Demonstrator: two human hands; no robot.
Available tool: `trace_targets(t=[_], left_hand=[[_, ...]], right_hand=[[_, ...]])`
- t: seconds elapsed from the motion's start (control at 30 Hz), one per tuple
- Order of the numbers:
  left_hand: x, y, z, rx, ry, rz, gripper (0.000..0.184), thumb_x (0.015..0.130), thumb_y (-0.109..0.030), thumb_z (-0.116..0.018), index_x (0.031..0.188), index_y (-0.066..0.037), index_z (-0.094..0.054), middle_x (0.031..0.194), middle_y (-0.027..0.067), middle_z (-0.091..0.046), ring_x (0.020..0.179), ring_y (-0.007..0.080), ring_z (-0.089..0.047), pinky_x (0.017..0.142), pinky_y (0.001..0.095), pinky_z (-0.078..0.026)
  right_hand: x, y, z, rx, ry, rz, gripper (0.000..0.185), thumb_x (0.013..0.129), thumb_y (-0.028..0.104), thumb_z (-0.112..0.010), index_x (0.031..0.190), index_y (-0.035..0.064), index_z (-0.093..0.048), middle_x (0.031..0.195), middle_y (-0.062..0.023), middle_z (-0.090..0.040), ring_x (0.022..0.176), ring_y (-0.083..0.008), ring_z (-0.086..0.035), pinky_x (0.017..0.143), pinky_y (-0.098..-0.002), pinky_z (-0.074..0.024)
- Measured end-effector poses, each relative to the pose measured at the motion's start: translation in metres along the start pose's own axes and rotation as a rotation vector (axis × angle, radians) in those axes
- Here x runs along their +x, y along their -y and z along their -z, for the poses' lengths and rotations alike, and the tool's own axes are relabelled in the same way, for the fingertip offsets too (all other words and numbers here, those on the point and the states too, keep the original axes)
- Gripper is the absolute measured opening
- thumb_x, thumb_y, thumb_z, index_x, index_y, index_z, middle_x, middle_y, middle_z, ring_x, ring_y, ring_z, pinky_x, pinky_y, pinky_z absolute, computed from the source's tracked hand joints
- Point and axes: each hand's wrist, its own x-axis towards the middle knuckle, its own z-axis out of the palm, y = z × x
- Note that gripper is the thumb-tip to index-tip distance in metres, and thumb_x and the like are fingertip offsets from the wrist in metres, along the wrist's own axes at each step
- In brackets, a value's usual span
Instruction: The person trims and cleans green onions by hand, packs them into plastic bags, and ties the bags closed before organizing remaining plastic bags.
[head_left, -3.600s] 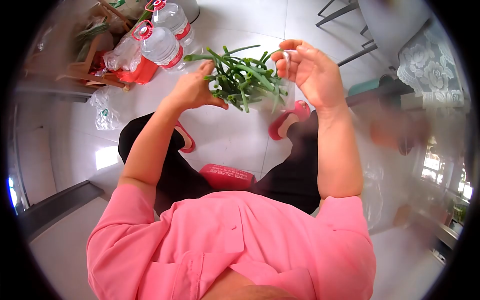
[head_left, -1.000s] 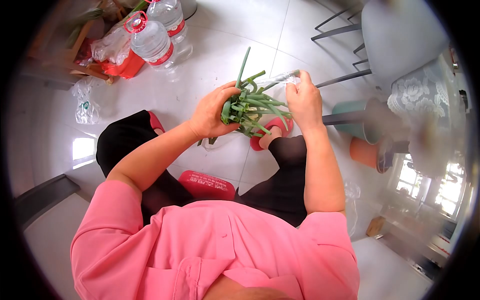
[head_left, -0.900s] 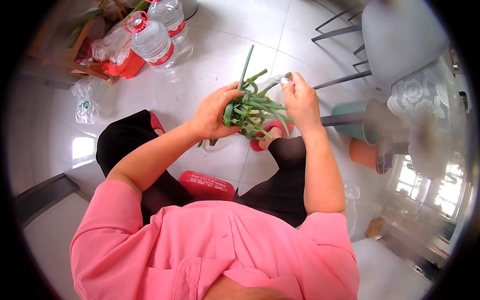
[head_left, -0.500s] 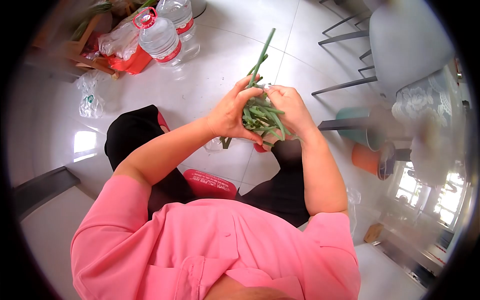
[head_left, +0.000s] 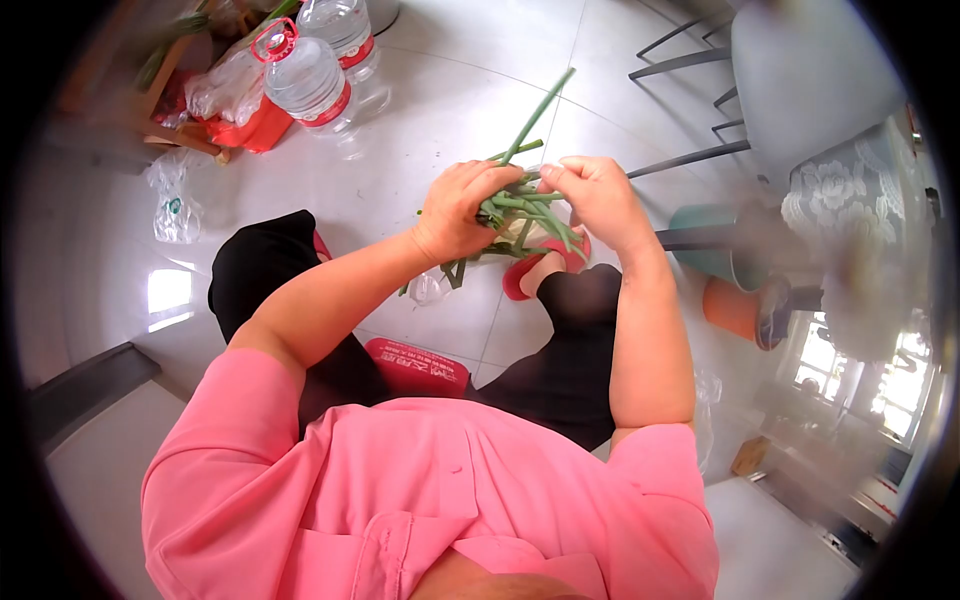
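A bunch of long green vegetable stalks [head_left: 525, 205] is held over the floor between my hands. My left hand [head_left: 467, 207] wraps round the bunch, its fingers closed over the top. One long stalk points up and away, while shorter ends hang below the palm. My right hand [head_left: 600, 200] is at the right side of the bunch, thumb and fingers pinched together near the stalks. What lies in that pinch is too small to make out. Clear plastic [head_left: 430, 290] shows under the bunch, partly hidden by the stalks.
Two large water bottles [head_left: 310, 85] stand at upper left beside a red bag [head_left: 250, 125]. A crumpled plastic bag [head_left: 177, 195] lies nearby. On the right are a grey chair [head_left: 815, 90], a teal bucket [head_left: 705, 245] and an orange pot [head_left: 732, 312]. A red box [head_left: 420, 368] sits between my legs.
My left hand has turned over and closed further round the stalks. My right hand has moved slightly right, away from the bunch. The long stalk leans more to the right, and the red slipper shows more.
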Motion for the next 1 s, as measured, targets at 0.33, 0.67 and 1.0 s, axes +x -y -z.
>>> trace_targets(t=[0.33,0.67,1.0], left_hand=[[-0.004,0.0,0.011,0.081,0.049,-0.186,0.051,0.053,-0.005,-0.068,0.102,-0.012,-0.056,0.093,0.0035,-0.063,0.088,0.0243,-0.06,0.075,0.0347,-0.047],[-0.006,-0.005,0.009,0.034,0.156,-0.306,0.063,0.052,-0.007,-0.07,0.112,-0.012,-0.053,0.096,0.0067,-0.06,0.089,0.0254,-0.058,0.077,0.035,-0.045],[0.003,-0.015,0.012,0.015,0.108,-0.066,0.069,0.061,-0.015,-0.072,0.124,-0.008,-0.045,0.089,0.0063,-0.059,0.084,0.0265,-0.055,0.079,0.037,-0.041]], right_hand=[[0.026,-0.021,0.013,0.627,-0.068,-0.081,0.024,0.09,0.021,-0.047,0.099,0.0009,-0.056,0.062,0.0059,-0.041,0.048,-0.0024,-0.036,0.049,-0.0221,-0.0381],[0.023,-0.012,0.02,0.866,0.253,-0.059,0.031,0.086,0.017,-0.047,0.107,-0.0028,-0.057,0.083,-0.0039,-0.06,0.046,-0.0004,-0.03,0.039,-0.0141,-0.0252],[0.019,-0.009,0.003,0.578,0.11,-0.037,0.026,0.09,0.022,-0.052,0.102,0.0007,-0.06,0.08,-0.0017,-0.059,0.048,0.0005,-0.035,0.04,-0.0132,-0.024]])
